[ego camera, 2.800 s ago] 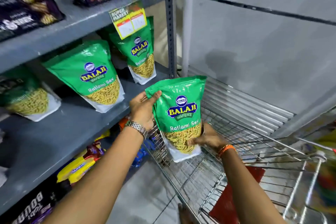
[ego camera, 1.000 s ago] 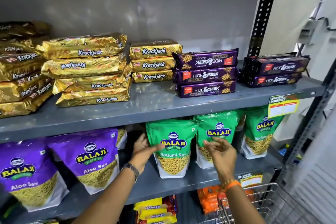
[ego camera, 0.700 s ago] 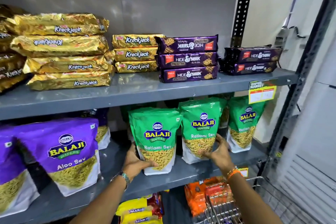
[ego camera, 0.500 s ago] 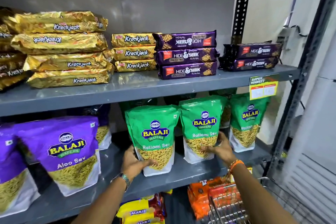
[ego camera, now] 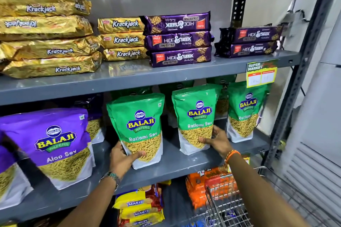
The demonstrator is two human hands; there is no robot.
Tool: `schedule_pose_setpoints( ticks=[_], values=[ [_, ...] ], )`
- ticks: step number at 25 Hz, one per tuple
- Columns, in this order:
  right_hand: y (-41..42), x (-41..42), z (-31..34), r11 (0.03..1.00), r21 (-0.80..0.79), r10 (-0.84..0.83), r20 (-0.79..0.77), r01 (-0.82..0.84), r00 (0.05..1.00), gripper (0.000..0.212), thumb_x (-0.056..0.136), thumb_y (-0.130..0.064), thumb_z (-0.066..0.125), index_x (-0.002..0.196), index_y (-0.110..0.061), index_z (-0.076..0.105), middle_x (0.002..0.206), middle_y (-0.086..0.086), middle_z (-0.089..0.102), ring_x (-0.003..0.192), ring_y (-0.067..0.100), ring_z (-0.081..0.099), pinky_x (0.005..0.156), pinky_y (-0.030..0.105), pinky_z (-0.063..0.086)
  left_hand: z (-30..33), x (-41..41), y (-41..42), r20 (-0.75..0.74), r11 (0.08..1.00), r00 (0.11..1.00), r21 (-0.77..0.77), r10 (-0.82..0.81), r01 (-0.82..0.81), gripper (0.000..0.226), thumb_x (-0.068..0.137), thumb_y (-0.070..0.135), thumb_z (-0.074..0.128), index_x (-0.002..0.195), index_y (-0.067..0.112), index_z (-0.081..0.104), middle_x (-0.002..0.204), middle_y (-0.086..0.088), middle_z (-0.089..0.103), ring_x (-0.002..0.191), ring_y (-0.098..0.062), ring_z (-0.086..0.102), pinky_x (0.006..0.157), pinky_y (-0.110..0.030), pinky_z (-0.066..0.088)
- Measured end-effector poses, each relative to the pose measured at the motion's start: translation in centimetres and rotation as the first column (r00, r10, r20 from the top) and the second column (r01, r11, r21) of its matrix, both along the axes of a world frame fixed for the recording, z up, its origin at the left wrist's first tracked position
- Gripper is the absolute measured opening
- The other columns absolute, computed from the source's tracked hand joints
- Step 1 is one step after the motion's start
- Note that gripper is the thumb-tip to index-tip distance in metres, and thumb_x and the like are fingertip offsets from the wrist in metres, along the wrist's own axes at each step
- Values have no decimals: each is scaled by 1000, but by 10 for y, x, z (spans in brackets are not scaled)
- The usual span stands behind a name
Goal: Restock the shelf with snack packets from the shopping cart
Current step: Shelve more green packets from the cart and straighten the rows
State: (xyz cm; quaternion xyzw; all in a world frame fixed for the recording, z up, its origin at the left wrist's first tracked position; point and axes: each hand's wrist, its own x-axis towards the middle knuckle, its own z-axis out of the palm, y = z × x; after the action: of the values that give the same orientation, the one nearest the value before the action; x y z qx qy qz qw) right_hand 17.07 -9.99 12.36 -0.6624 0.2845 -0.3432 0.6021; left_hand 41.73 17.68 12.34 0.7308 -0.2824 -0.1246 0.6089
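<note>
Green Ratlami Sev packets (ego camera: pixel 137 127) centre, purple Aloo Sev packet (ego camera: pixel 53 143) lower left, gold Krackjack packs (ego camera: pixel 46 29) upper left, dark purple Hide&Seek packs (ego camera: pixel 178 39) upper centre, grey shelf (ego camera: pixel 147 77).

Gold packets (ego camera: pixel 49 49) read "Krackjack", purple packs (ego camera: pixel 178 40) "Hide & Seek", green pouches (ego camera: pixel 138 129) "Balaji Wafers Ratlami Sev", purple pouch (ego camera: pixel 53 142) "Aloo Sev".

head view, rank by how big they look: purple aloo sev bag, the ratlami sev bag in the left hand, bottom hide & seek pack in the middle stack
1. Aloo Sev bag, though it sits nearest the camera
2. Ratlami Sev bag, gripped by the left hand
3. bottom Hide & Seek pack
</note>
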Motion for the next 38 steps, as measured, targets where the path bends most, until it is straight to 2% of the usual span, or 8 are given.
schedule_pose_setpoints(
  ticks=[15, 20, 23, 25, 28, 31, 33, 38],
  values=[
    [6, -2, 3, 1000, 1, 14, -50, -14, 999, 53, 68, 5, 85, 112, -16, 64, 110, 7, 74, 93, 3, 72, 71, 17, 59, 0, 9, 5, -70, 995, 994, -69, -79, 74, 72, 31, 36, 93, 97, 26, 64, 91, 23, 76, 84, 5, 73, 68, -15, 58],
    [16, -6, 12, 1000, 31, 6, -73, -4, 997, 67, 71, 6, 82, 130, -1, 53, 124, 16, 68, 116, 29, 64, 95, 39, 55, 2, 4, 7, -99, 998, 994, -40, -50, 46, 71, 39, 18, 97, 101, 27, 62, 99, 12, 75, 94, -5, 72, 81, -28, 59],
    [32, -8, 21, 988, 76, -134, -5, 134, 991, 88, 71, 11, 80, 145, 0, 35, 140, 13, 53, 132, 27, 50, 107, 39, 45, 14, -1, 18, -109, 996, 991, -63, -72, 65, 91, 52, 3, 92, 132, 19, 52, 129, 8, 62, 117, -9, 60, 99, -31, 49],
    [60, -7, 25, 940, 85, -339, 85, 332, 937, 82, 75, 10, 78, 144, 0, 36, 146, 15, 45, 141, 29, 41, 111, 33, 40, 29, -5, 42, -130, 994, 991, -97, 29, -42, 91, 64, -2, 85, 143, 10, 43, 138, 4, 52, 124, -11, 50, 108, -31, 39],
    [130, 1, 21, 878, 63, -476, 212, 474, 854, 54, 83, 5, 72, 122, -28, 52, 123, 3, 56, 118, 22, 58, 84, 8, 48, 39, -9, 93, -177, 923, 941, -213, 287, -322, 50, 76, -8, 74, 123, 1, 59, 116, -7, 65, 105, -16, 62, 99, -30, 46],
    [213, 45, 12, 974, -17, -218, 237, 228, 947, 48, 87, 0, 70, 105, -42, 58, 103, -15, 64, 92, -4, 63, 76, 4, 49, 41, 9, 152, -231, 764, 819, -295, 525, -573, 31, 82, -17, 62, 97, 10, 60, 89, -2, 64, 73, 6, 65, 77, -12, 53],
    [258, 89, 9, 998, -63, 27, 167, -16, 986, 37, 88, -10, 71, 110, -38, 60, 109, -14, 66, 100, 1, 64, 80, 10, 51, 36, 34, 177, -270, 729, 777, -273, 568, -628, 33, 84, -19, 57, 106, 6, 54, 88, -3, 59, 68, 6, 62, 69, -5, 50],
    [301, 204, 9, 912, 96, 394, 61, -398, 917, 81, 81, -8, 79, 147, -18, 32, 144, -3, 43, 132, 14, 44, 111, 33, 42, 11, 76, 205, -220, 896, 877, -23, 428, -443, 65, 86, -4, 65, 142, -2, 33, 139, -17, 51, 128, -32, 50, 110, -48, 39]
  ],
)
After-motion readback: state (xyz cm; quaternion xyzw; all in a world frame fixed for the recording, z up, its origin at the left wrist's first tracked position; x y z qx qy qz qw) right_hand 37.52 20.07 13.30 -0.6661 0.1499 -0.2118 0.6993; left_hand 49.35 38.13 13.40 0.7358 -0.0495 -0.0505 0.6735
